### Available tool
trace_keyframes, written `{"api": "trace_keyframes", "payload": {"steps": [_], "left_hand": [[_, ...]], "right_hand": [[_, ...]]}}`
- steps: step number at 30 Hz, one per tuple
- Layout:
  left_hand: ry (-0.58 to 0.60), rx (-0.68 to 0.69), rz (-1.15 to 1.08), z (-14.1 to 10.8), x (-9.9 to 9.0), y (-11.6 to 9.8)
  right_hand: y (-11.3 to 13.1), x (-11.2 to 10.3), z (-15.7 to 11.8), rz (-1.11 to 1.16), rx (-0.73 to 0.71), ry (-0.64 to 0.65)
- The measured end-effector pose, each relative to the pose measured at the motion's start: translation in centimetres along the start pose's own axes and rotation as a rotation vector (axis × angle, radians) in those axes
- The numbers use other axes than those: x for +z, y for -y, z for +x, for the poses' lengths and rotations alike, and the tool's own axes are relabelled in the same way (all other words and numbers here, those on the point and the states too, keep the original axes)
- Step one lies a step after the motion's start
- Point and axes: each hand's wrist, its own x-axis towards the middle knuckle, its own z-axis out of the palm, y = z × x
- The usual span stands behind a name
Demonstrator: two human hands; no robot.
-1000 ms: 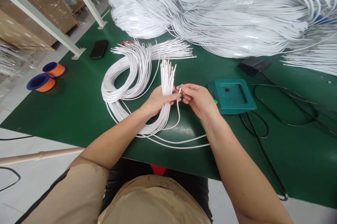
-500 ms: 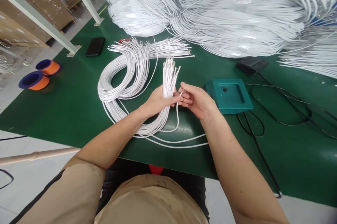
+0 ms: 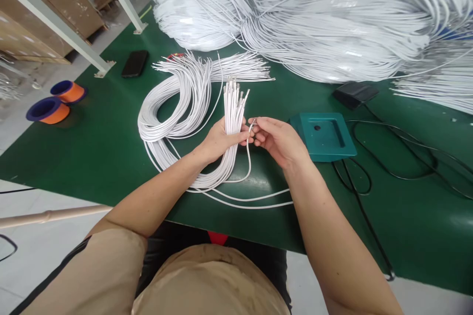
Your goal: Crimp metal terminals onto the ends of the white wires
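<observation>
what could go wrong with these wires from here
The single wire has its tip at the right hand's fingertips and might slip. The left hand alone grips the bundle, so its ends could splay if that grip loosens. Two loose strands pass behind the right forearm and might snag.

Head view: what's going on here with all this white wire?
A person's left hand grips an upright bundle of white wires over a green table. The right hand is at the tip of a single wire set apart beside the bundle; whether it pinches that tip is hard to tell. A teal device sits to the right, and larger heaps of wire lie beyond.
</observation>
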Motion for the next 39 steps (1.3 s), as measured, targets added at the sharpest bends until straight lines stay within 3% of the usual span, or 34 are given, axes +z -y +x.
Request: {"api": "trace_keyframes", "payload": {"steps": [4, 8, 13, 18, 21, 26, 30, 39], "left_hand": [[0.012, -0.018, -0.025, 0.0, 0.1, -0.2], [0.050, -0.075, -0.054, 0.1, 0.2, -0.4], [0.127, -0.156, -0.088, 0.3, 0.2, -0.9], [0.103, -0.164, -0.088, 0.5, -0.1, -0.6], [0.046, -0.183, -0.035, 0.7, -0.4, -0.3], [-0.013, -0.208, 0.135, 1.1, -0.6, -0.4], [-0.049, -0.215, 0.239, 1.3, -0.3, -0.5], [-0.076, -0.176, 0.359, 1.9, -0.2, 0.9]], "right_hand": [[-0.1, 0.4, -0.1, -0.277, -0.180, -0.147], [-0.6, 0.3, 0.3, -0.575, -0.306, -0.208], [-1.2, 0.2, 0.1, -1.311, -0.674, -0.301], [-0.9, -0.1, -0.3, -1.730, -0.848, -0.144], [-0.1, -0.7, -0.4, -1.817, -0.842, -0.066], [1.1, -2.3, -0.4, -1.881, -0.707, -0.182], [1.3, -3.1, -0.2, -1.876, -0.578, -0.135], [0.8, -3.3, 0.4, -1.828, -0.637, -0.249]]}}
